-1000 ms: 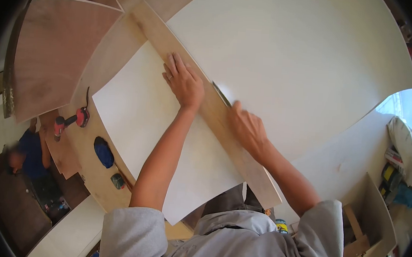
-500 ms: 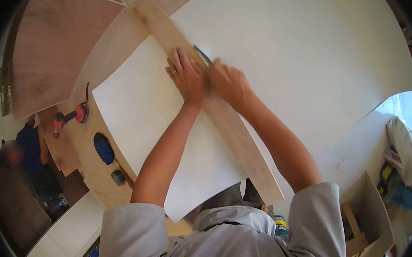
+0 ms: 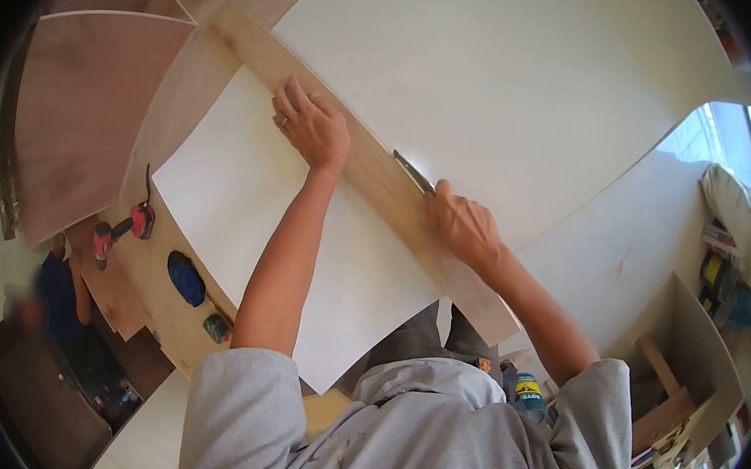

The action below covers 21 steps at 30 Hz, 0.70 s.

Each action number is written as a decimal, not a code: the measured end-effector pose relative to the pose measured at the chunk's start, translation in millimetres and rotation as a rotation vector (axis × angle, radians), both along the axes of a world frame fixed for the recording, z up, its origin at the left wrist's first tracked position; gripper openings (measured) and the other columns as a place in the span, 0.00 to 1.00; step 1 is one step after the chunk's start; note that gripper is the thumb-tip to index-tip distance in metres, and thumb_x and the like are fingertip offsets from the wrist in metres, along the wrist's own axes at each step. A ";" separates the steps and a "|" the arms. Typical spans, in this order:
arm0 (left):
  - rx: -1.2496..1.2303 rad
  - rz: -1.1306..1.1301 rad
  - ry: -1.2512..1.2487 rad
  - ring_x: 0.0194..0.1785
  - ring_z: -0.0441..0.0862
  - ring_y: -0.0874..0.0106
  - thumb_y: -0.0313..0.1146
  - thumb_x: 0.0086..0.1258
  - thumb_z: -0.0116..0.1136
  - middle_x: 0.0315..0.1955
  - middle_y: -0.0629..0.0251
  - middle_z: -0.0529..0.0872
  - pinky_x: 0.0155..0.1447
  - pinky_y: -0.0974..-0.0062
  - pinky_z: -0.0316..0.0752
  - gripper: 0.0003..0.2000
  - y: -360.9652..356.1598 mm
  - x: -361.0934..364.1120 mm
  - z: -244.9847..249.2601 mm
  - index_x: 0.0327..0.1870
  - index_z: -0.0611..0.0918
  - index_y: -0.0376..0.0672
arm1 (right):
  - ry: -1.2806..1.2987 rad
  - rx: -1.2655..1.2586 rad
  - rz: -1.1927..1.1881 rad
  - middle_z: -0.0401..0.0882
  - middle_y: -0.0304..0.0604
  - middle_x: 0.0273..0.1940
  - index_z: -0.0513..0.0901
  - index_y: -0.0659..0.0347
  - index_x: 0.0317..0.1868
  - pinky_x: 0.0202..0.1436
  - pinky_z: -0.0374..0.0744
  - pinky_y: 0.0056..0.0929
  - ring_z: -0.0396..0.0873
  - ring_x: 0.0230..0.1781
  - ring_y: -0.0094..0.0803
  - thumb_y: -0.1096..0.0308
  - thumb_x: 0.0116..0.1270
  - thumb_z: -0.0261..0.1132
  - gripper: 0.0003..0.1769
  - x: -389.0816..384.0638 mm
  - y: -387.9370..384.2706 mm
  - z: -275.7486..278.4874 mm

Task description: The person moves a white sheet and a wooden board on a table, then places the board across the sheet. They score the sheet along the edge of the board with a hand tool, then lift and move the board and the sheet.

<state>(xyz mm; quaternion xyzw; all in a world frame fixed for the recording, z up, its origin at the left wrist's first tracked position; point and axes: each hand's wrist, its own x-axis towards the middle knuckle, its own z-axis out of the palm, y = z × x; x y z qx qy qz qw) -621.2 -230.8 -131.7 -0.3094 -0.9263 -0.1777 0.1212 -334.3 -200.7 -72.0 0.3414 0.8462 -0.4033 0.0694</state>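
Observation:
A long wooden strip (image 3: 373, 165) lies slantwise across a large white sheet (image 3: 513, 86); another part of white sheet (image 3: 354, 277) shows on its near left side. My left hand (image 3: 315, 128) rests on the strip's upper part, fingers stretched out and pressing down, a ring on one finger. Lower along the strip, my right hand (image 3: 467, 229) is closed around a knife (image 3: 415, 174). Its dark metal blade points up and left and lies along the strip's right edge, over the white sheet. The knife's handle is hidden inside my fingers.
To the left lie a red and black cordless drill (image 3: 126, 230), a blue object (image 3: 186, 278) and a small dark green item (image 3: 217, 328). Brown panels (image 3: 100, 121) stand at upper left. Another person (image 3: 62, 296) is at lower left. A can (image 3: 529, 393) is near my waist.
My right hand has drawn the knife down and right along the strip's edge, away from my left hand. The left hand stays on the strip. My view has shifted slightly.

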 end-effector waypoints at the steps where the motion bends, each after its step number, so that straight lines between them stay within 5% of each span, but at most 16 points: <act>1: 0.000 0.011 -0.005 0.78 0.70 0.47 0.38 0.88 0.46 0.76 0.50 0.73 0.80 0.44 0.64 0.23 0.5 3.2 2.7 0.78 0.72 0.41 | 0.001 -0.024 -0.021 0.85 0.59 0.27 0.71 0.66 0.44 0.30 0.82 0.56 0.85 0.27 0.61 0.62 0.85 0.56 0.14 1.6 3.1 4.7; 4: -0.071 0.043 -0.017 0.76 0.71 0.49 0.39 0.87 0.49 0.71 0.50 0.75 0.77 0.47 0.66 0.21 -2.4 8.6 13.3 0.75 0.74 0.41 | -0.039 -0.097 -0.122 0.85 0.62 0.30 0.70 0.62 0.46 0.38 0.81 0.61 0.85 0.33 0.67 0.53 0.88 0.54 0.19 1.0 4.6 13.3; 10: -0.112 -0.004 -0.141 0.79 0.68 0.50 0.43 0.87 0.49 0.75 0.50 0.71 0.79 0.43 0.62 0.22 -39.6 71.2 25.8 0.75 0.73 0.42 | 0.106 -0.063 -0.125 0.87 0.63 0.34 0.72 0.61 0.50 0.38 0.82 0.60 0.86 0.37 0.65 0.52 0.88 0.54 0.18 -47.7 7.0 5.0; 15: -0.135 -0.002 -0.237 0.88 0.56 0.51 0.47 0.87 0.54 0.84 0.52 0.58 0.86 0.34 0.47 0.34 -52.3 127.2 15.4 0.86 0.58 0.45 | 0.183 0.001 -0.060 0.88 0.60 0.33 0.74 0.66 0.47 0.36 0.86 0.54 0.90 0.37 0.61 0.63 0.82 0.59 0.12 -112.5 35.6 3.7; 21: -0.098 -0.020 -0.207 0.86 0.58 0.49 0.44 0.83 0.61 0.80 0.54 0.61 0.83 0.32 0.50 0.35 -48.2 133.9 19.5 0.83 0.60 0.43 | 0.156 0.304 0.100 0.85 0.58 0.26 0.74 0.68 0.34 0.29 0.87 0.41 0.92 0.29 0.50 0.71 0.77 0.63 0.13 -135.4 30.2 -24.5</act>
